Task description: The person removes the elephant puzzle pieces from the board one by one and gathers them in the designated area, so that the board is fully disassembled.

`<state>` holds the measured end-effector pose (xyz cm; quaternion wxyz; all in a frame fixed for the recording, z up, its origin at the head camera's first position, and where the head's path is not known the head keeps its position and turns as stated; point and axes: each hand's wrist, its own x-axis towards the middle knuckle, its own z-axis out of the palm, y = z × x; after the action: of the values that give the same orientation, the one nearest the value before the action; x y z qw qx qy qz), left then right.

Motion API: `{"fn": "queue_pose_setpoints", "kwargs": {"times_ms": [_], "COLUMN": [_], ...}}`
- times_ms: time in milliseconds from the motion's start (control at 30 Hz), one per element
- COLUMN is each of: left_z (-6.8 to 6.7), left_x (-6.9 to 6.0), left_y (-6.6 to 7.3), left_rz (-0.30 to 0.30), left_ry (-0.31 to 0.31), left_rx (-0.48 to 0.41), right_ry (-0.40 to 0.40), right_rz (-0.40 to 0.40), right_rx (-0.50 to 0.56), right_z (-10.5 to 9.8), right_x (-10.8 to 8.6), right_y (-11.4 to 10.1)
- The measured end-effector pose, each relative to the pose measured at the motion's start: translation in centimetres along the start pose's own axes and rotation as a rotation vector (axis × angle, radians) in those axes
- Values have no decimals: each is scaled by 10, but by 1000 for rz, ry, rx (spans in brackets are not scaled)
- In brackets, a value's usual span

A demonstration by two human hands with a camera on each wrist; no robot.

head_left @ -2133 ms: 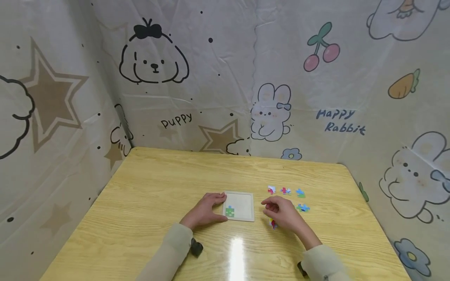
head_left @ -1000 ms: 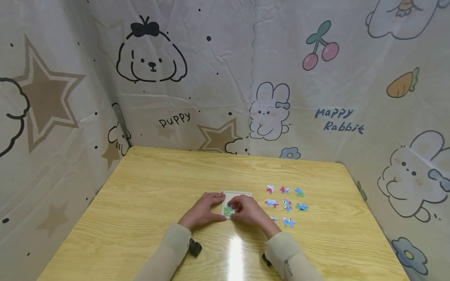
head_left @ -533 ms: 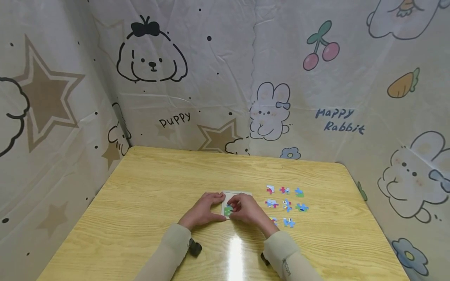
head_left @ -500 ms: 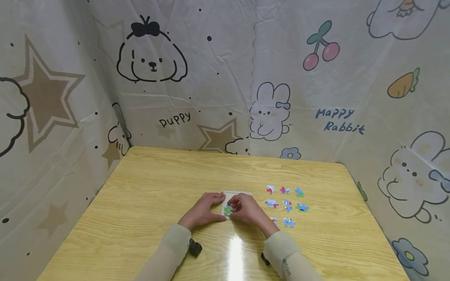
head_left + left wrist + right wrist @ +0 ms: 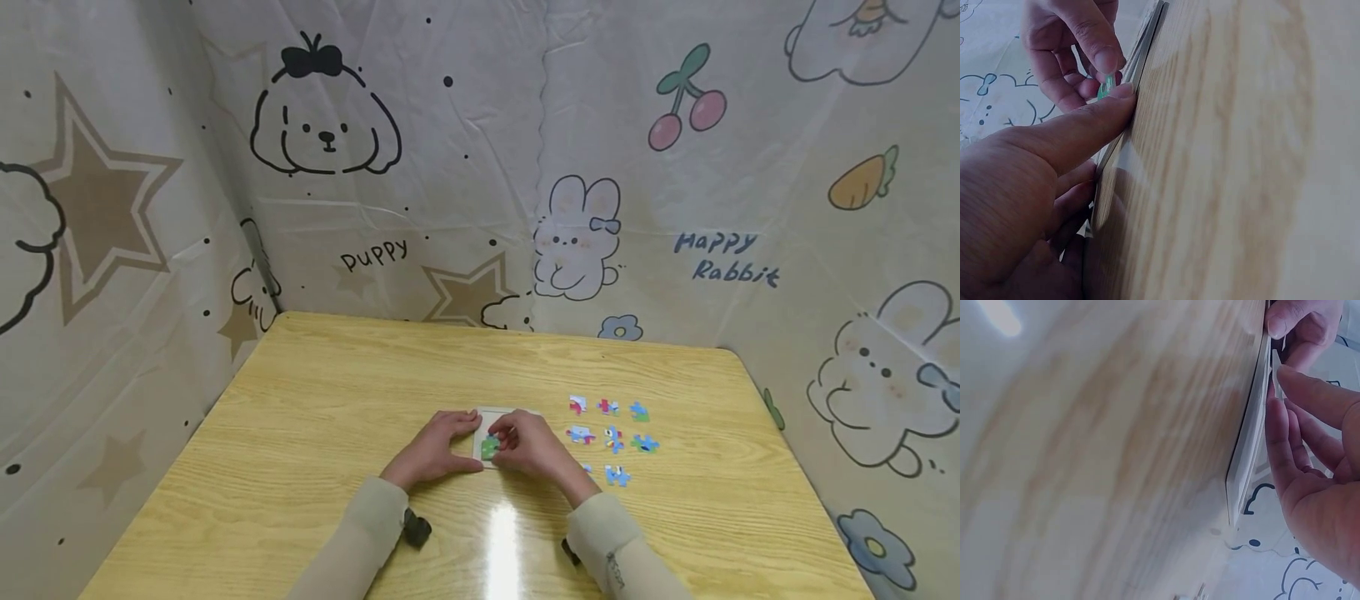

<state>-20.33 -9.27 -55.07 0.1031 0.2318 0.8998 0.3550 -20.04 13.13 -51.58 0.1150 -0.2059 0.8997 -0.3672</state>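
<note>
A shallow white puzzle tray [image 5: 487, 417] lies on the table. My left hand [image 5: 435, 447] holds its left side, thumb at the front corner and fingers at the back corner. Over the tray, my right hand [image 5: 528, 446] pinches a green jigsaw piece [image 5: 489, 448] between thumb and fingers. The left wrist view shows that green jigsaw piece [image 5: 1107, 86] raised from the tray, close to my left thumb [image 5: 1124, 91]. In the right wrist view the piece [image 5: 1277, 372] appears edge-on above the tray's rim [image 5: 1247, 444]. The right hand hides much of the tray's right half.
Several loose jigsaw pieces [image 5: 612, 439] lie in loose rows right of the tray, blue, red, green and white. One of them [image 5: 587, 469] is partly hidden behind the right wrist. The wooden table [image 5: 337, 375] ends at a printed curtain [image 5: 450, 167] behind and at both sides.
My right hand has moved left from the loose pieces to the tray, uncovering several of them. In the last half second the green piece has shifted slightly and tilted. My left hand stays put.
</note>
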Motion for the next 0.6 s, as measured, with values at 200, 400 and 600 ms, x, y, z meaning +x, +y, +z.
{"fn": "queue_pose_setpoints", "kwargs": {"times_ms": [200,400,600], "left_z": [0,-1,0], "left_x": [2,3,2], "left_y": [-1,-2,-2], "left_rz": [-8,-8,1], "left_ry": [-3,-9,-5], "left_rx": [5,10,5], "right_ry": [21,45,87], "right_rz": [8,31,37], "right_rx": [6,19,27], "right_z": [-4,-12,-19], "right_x": [0,-6,-17], "right_y": [2,3,7]}}
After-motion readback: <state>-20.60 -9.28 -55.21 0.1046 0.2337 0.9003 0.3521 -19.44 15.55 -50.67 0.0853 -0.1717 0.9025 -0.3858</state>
